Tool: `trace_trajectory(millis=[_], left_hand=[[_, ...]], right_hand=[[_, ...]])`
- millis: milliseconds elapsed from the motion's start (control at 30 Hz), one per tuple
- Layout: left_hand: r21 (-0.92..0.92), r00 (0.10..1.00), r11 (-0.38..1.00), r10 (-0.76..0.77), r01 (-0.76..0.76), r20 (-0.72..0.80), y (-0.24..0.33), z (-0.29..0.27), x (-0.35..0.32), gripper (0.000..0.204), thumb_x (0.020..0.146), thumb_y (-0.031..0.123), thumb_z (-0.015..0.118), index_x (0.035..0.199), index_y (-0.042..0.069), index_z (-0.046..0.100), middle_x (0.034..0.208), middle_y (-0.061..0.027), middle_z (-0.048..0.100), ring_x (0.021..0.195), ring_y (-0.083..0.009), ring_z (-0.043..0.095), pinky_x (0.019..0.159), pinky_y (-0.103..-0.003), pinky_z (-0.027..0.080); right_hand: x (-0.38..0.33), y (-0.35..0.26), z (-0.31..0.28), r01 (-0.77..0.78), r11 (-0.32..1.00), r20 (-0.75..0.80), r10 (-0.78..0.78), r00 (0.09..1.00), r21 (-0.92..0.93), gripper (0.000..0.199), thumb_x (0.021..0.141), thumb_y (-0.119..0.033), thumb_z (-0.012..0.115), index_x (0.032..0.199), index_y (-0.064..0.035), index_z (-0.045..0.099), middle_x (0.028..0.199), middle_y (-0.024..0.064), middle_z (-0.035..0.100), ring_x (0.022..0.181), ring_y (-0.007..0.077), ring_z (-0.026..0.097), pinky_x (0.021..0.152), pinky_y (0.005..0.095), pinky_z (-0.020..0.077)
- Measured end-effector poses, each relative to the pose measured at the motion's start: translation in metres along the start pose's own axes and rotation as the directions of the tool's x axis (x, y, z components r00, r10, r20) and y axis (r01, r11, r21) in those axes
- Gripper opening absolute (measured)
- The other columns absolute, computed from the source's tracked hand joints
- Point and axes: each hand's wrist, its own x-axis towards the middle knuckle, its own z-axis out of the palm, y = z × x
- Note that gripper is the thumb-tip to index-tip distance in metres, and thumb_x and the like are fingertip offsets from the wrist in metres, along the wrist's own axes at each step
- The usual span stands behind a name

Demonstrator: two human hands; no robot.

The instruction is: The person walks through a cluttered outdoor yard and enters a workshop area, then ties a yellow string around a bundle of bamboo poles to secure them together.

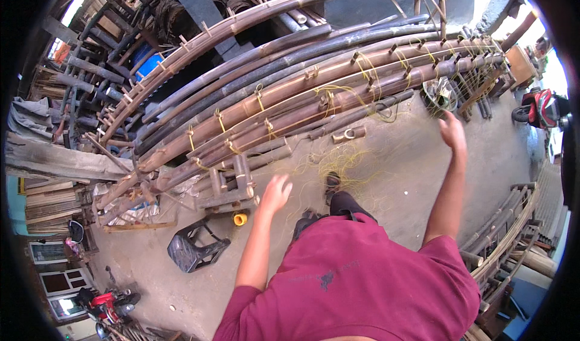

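My left hand (276, 193) hangs in the air over the floor, fingers loosely stretched and nothing in them. Its nearest thing is a low bamboo rack with short uprights (240, 173). Out to the right, my right hand (452, 130) is raised with fingers apart and also holds nothing. Just beyond it lies a dark, crumpled bundle (440, 94), apart from the fingers as far as I can see. Across in front run long brown bamboo poles (302, 115), tied with yellow strips and fitted with short pegs. Loose yellow strips (347, 165) lie tangled around my foot.
A dark plastic stool (196, 245) lies on its side at the left, near a yellow roll (240, 219). A short cut bamboo piece (349, 135) rests on the floor. More bamboo (504, 238) is stacked at the right. A red motorbike (539, 108) stands far right.
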Motion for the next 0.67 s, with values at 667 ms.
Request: trace_trajectory(millis=[667], left_hand=[[0.25, 0.997, 0.968, -0.019, 0.037, -0.074, 0.098, -0.054, 0.268, 0.048, 0.088, 0.035, 0.063, 0.129, 0.013, 0.055, 0.123, -0.0151, 0.059, 0.115, -0.0276, 0.053, 0.099, -0.051, 0.029]], right_hand=[[0.065, -0.292, 0.148, 0.522, 0.434, -0.006, -0.765, 0.644, 0.734, 0.015, 0.081, -0.021, 0.067, 0.083, -0.0057, 0.067, 0.09, 0.0135, 0.062, 0.089, 0.0323, 0.059, 0.081, 0.044, 0.047]])
